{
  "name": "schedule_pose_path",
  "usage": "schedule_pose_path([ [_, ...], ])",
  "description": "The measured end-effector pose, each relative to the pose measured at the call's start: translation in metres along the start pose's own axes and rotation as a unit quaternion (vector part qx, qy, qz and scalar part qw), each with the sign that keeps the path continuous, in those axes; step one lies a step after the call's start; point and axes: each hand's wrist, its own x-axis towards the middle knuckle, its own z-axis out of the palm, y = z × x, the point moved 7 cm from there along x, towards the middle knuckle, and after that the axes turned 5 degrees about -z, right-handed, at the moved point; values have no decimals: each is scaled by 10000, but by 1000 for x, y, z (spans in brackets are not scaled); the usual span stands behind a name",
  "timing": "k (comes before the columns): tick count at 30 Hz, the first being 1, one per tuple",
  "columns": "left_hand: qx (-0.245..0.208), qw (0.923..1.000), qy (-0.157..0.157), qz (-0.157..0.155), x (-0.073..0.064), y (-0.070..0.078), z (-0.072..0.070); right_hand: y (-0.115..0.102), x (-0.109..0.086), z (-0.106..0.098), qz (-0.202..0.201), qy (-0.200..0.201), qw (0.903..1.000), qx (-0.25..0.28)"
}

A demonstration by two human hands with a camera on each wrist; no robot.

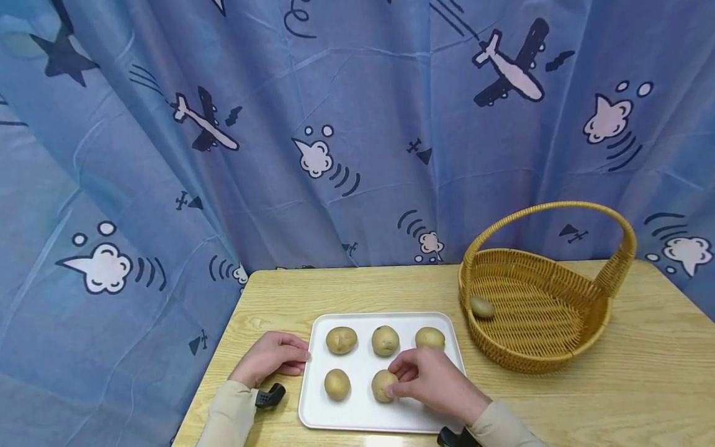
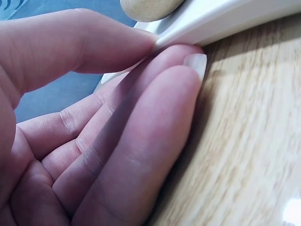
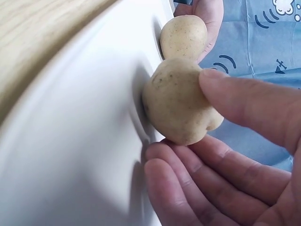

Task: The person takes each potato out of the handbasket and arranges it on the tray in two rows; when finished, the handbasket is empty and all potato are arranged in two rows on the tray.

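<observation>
On the white tray (image 1: 360, 417) lie several potatoes in two rows. My right hand (image 1: 432, 382) pinches the front-row potato (image 1: 383, 386) between thumb and fingers; in the right wrist view this potato (image 3: 176, 101) rests on or just above the tray, I cannot tell which. At the tray's left edge, my left hand (image 1: 274, 357) grips the rim, with the thumb and fingertips meeting at it in the left wrist view. Another front-row potato (image 1: 337, 384) sits between the two hands. Behind are three more: a left one (image 1: 341, 340), a middle one (image 1: 385, 341) and a right one (image 1: 430, 338).
To the tray's right stands a wicker basket (image 1: 530, 310) with a tall arched handle (image 1: 558, 206). One potato (image 1: 482, 307) lies inside at its left wall. The wooden table (image 1: 357, 285) meets a blue patterned curtain (image 1: 380, 155) at the back.
</observation>
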Motion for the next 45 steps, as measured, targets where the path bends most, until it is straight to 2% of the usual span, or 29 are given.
schedule_pose_path([
  [8,14,10000,62,-39,-2,3,0,0,-1,-7,30,-52,9999,106],
  [13,55,9999,66,-98,-5,0,0,-1,-10,-31,-142,-80,9999,-52],
  [15,55,9999,23,-100,-4,-1,-1,-3,-15,-50,-220,-135,9994,-226],
  [18,32,10000,-42,-69,-3,-2,-2,-6,-23,-90,-186,-171,9982,-539],
  [21,-3,10000,-70,-46,-2,-3,-4,-3,-25,-137,56,-36,9962,-868],
  [25,-13,9999,-82,-81,-2,-5,-5,17,-20,-191,426,168,9946,-928],
  [29,16,9999,-119,-77,-3,-5,-3,47,-11,-221,674,95,9952,-701],
  [32,27,9999,-129,-32,-3,-4,-1,67,-2,-228,736,-56,9952,-641],
  [36,-12,9999,-110,-1,-3,-2,0,86,6,-226,787,-310,9948,-561],
  [45,-137,9997,-198,69,-3,-1,4,104,9,-213,908,-658,9933,-275],
])
